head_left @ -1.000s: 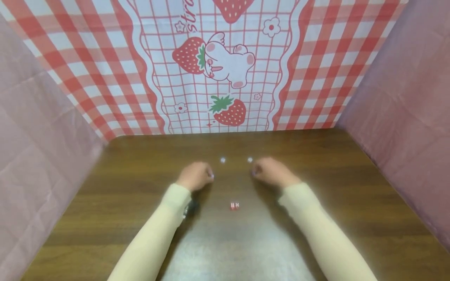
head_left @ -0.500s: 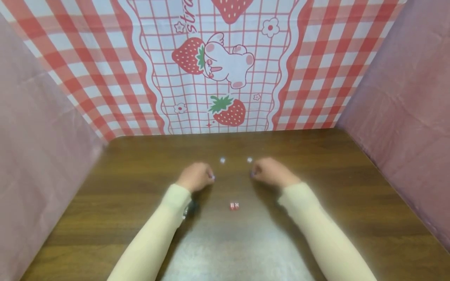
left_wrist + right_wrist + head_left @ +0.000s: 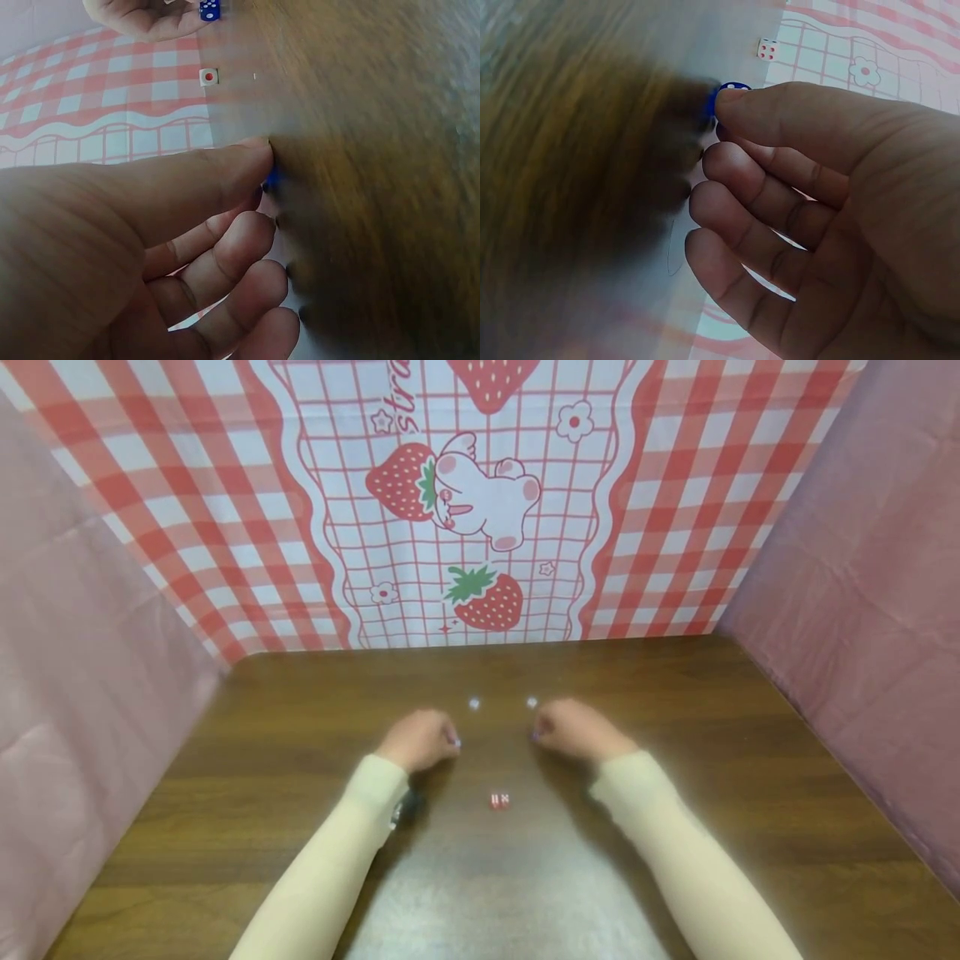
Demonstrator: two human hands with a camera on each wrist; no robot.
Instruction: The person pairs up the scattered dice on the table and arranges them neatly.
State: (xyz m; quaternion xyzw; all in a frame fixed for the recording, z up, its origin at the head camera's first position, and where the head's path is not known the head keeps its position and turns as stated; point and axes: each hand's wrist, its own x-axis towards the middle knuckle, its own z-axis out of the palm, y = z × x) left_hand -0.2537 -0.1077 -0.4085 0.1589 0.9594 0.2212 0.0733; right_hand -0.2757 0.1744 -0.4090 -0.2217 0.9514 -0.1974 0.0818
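My left hand point(image 3: 418, 739) is low over the table, pinching a small blue die point(image 3: 271, 178) between thumb and index finger; the thumb covers most of it. Opposite, my right hand point(image 3: 577, 728) pinches another blue die point(image 3: 736, 85) with white pips, partly hidden by the thumb. In both wrist views the other fingers are bent loosely. Just beyond the hands lie two white dice, a left one point(image 3: 474, 703) and a right one point(image 3: 532, 702). Nearer to me, between the forearms, two red dice point(image 3: 499, 800) lie side by side.
The brown wooden table point(image 3: 225, 827) reflects light near its front. A red-and-white checked strawberry cloth point(image 3: 660, 527) hangs behind it. Pink cloths hang at the left point(image 3: 90, 635) and the right point(image 3: 862, 610).
Both hands, each holding its blue die, have drawn slightly closer together and a little toward me. The white and red dice have stayed in place.
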